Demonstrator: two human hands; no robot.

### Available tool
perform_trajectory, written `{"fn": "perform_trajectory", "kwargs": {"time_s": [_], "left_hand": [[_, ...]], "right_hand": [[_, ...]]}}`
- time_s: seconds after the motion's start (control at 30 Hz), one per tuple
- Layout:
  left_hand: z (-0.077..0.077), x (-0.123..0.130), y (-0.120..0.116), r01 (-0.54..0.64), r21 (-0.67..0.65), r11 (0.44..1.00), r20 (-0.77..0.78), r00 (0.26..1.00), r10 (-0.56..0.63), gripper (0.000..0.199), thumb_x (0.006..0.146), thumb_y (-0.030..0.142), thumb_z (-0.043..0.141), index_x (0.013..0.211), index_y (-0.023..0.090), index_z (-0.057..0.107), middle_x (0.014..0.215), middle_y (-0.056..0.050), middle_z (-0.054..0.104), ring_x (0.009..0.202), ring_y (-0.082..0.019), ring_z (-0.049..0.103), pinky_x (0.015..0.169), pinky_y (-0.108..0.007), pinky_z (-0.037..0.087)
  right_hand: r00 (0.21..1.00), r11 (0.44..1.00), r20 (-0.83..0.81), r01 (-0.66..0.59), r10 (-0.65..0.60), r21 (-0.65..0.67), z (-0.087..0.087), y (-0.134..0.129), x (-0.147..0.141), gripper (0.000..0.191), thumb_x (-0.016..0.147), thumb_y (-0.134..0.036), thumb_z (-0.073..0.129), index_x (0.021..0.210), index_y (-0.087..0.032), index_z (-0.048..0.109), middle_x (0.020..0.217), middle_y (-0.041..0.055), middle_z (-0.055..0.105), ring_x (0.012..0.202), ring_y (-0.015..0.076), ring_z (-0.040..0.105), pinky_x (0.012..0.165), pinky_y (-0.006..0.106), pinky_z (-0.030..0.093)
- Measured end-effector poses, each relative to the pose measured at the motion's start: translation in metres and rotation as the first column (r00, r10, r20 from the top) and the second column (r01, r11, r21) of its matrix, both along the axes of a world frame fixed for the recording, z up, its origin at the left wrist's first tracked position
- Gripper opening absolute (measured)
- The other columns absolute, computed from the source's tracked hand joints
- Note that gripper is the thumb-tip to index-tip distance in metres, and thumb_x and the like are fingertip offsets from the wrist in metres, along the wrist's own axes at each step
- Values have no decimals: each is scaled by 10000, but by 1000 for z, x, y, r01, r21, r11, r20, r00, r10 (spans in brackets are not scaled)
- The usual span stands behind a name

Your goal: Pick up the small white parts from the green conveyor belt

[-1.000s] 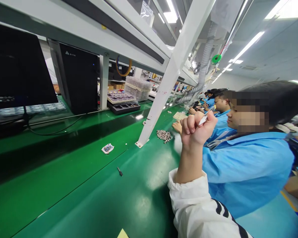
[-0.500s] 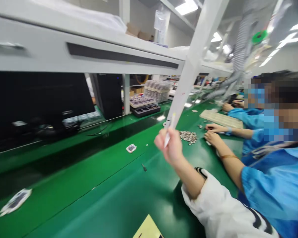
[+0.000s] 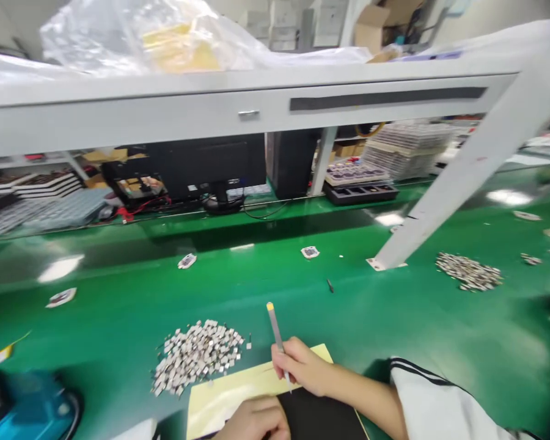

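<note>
now the right hand (image 3: 302, 366), raised moments ago, is down, fingers clamped on a yellow-ended pointed tool (image 3: 275, 327), so its tip is at the work, by the black sheet (image 3: 321, 417); whether the left hand (image 3: 259, 420) grips anything, i cannot tell.

Room between right grip (image 3: 302, 368) and post (image 3: 467, 165)

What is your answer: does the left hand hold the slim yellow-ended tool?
No, the right hand holds the slim yellow-ended tool, and the left hand is apart from it.
</note>
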State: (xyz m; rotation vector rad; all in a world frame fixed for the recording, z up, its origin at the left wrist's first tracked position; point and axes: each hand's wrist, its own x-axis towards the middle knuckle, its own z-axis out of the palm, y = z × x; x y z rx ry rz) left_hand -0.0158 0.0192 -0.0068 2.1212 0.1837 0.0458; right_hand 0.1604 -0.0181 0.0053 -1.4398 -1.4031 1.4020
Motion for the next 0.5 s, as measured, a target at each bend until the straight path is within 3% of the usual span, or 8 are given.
{"fn": "perform_trajectory", "kwargs": {"time_s": [0.1,0.3,0.5], "left_hand": [[3,2,-4,-46,18,999,92,995,44,402,884,371,274,665,143,523,692,-51,586,677,-108,540,656,-178,436],[7,-1,-6,-38,44,998,151,988,31,239,859,237,350,722,144,523,714,-33,551,688,-105,516,691,-162,427],[-10,0,-7,-36,41,998,215,976,27,152,836,172,425,707,142,499,694,-11,526,679,-98,495,678,-146,405]], "right_hand": [[997,999,62,-49,48,13,1,-1,-2,511,799,-578,283,597,-135,436,544,-15,355,506,74,385,503,193,316],[970,987,208,-144,127,66,3,-2,-4,583,796,-657,228,594,-152,437,563,2,371,575,113,400,570,228,339],[990,989,66,-116,122,-89,-1,-2,-3,632,710,-758,245,631,-158,427,581,-2,365,557,116,397,547,233,340]]}}
